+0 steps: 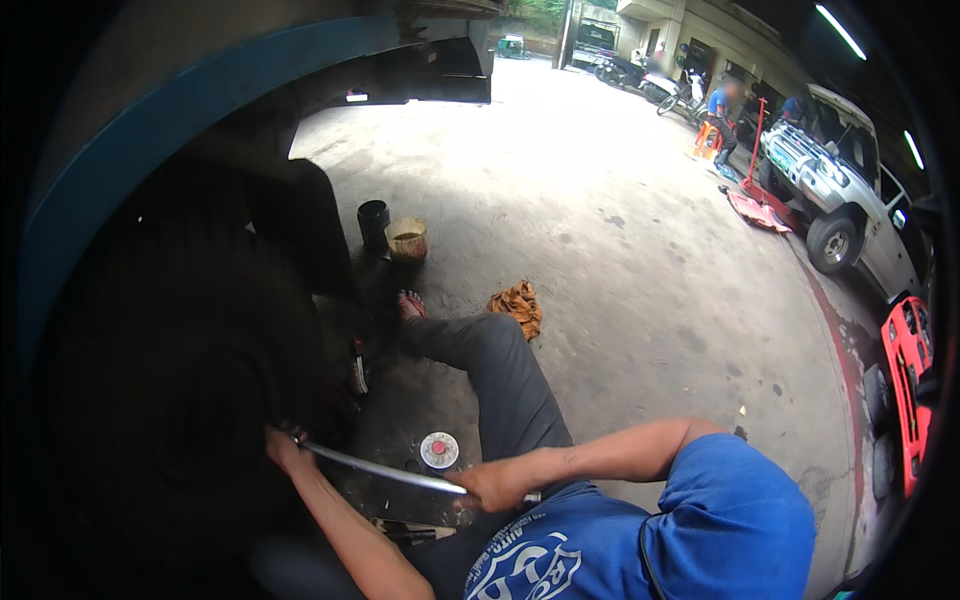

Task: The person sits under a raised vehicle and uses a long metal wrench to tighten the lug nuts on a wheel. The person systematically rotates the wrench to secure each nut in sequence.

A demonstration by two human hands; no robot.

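Observation:
A long-handled silver wrench [385, 470] slants between my hands, beside a big dark tyre [110, 400]. My right hand [492, 486] is closed round the handle near its outer end, a short tip showing past my fist. My left hand [285, 447] is closed at the wrench's head, close to the wheel's middle; its fingers are partly in shadow. What the head sits on is too dark to make out. Just beyond the handle stands a round white container [439, 450] with a red centre.
A black cylinder [373, 226] and a dirty bucket [407, 240] stand past my foot. A crumpled brown cloth [516, 308] lies by my knee. Tools [410, 531] rest below the wrench. At right are a silver vehicle [850, 215], a red panel [908, 385] and a seated person [718, 115].

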